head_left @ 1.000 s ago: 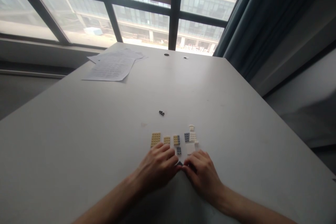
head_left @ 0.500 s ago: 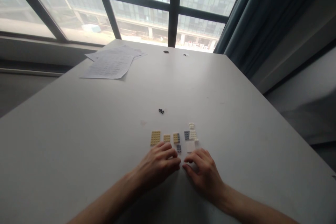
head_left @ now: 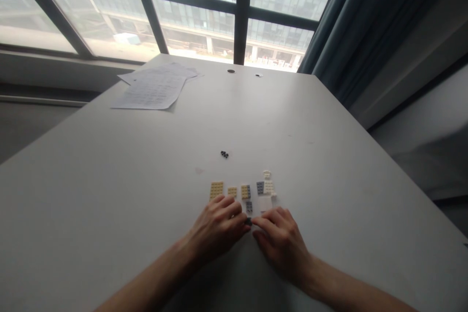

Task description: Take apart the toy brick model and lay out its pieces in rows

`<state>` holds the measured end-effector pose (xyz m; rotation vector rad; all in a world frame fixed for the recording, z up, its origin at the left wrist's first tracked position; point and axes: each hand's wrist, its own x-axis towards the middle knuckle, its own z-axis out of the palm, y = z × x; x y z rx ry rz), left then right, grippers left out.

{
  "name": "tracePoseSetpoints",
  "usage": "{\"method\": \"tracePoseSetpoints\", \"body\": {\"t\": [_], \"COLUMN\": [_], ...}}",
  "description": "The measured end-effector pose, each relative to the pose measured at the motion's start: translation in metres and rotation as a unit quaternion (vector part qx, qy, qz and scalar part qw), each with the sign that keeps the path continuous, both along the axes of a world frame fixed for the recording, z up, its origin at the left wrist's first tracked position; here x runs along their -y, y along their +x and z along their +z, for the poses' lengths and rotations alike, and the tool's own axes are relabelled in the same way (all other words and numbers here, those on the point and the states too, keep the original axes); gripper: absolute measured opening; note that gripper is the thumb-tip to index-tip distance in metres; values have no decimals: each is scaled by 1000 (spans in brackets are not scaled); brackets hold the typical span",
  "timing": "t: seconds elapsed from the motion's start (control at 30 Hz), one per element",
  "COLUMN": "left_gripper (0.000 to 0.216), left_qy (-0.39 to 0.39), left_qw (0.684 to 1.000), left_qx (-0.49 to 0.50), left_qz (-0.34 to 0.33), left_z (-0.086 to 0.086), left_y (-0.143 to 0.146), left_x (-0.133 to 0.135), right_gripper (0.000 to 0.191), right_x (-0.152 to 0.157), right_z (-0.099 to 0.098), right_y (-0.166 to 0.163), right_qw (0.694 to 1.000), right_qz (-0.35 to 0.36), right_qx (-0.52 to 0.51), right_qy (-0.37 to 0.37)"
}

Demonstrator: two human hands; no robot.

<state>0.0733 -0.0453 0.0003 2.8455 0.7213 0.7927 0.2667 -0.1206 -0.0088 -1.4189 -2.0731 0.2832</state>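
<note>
My left hand (head_left: 218, 226) and my right hand (head_left: 281, 238) rest knuckles-up on the white table (head_left: 109, 180), fingertips meeting over a small dark piece (head_left: 248, 221) pinched between them. Just beyond the fingers lies a row of small flat building plates: a tan plate (head_left: 216, 189), a smaller tan plate (head_left: 232, 191), a tan-and-grey plate (head_left: 245, 191), a small grey plate (head_left: 249, 206), a grey-and-white plate (head_left: 264, 187) and a white square plate (head_left: 265, 203). A tiny white piece (head_left: 266, 174) sits behind them.
A tiny black part (head_left: 224, 154) lies alone mid-table. Printed paper sheets (head_left: 153, 88) lie at the far left corner, near two small holes (head_left: 231, 71) in the tabletop. Windows stand behind the table and a dark curtain (head_left: 351, 34) hangs at the right.
Both hands slid slightly forward toward the row of plates, and the fingertips, briefly apart half a second ago, closed together again on the small dark piece.
</note>
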Motion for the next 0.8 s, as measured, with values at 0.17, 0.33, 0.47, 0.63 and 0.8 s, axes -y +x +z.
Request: {"method": "tracePoseSetpoints", "body": {"t": [0.17, 0.33, 0.47, 0.63, 0.8], "left_gripper": [15, 11, 8, 14, 18], "left_qy": [2, -22, -24, -4, 2], "left_qw": [1000, 1000, 1000, 1000, 1000], "left_qx": [-12, -7, -8, -9, -10], "left_qz": [-6, -2, -2, 24, 17], "left_z": [1, -2, -3, -1, 1], "left_y": [4, 3, 3, 3, 4], "left_x": [2, 2, 2, 2, 3], "right_gripper": [16, 19, 23, 8, 8], "right_x": [-2, -3, -5, -6, -8], "right_z": [2, 1, 2, 2, 4], "right_y": [1, 4, 6, 3, -1], "right_qw": [1000, 1000, 1000, 1000, 999], "right_qz": [-3, -13, -5, -4, -13], "right_qx": [15, 9, 10, 14, 39], "right_qy": [16, 25, 24, 23, 18]}}
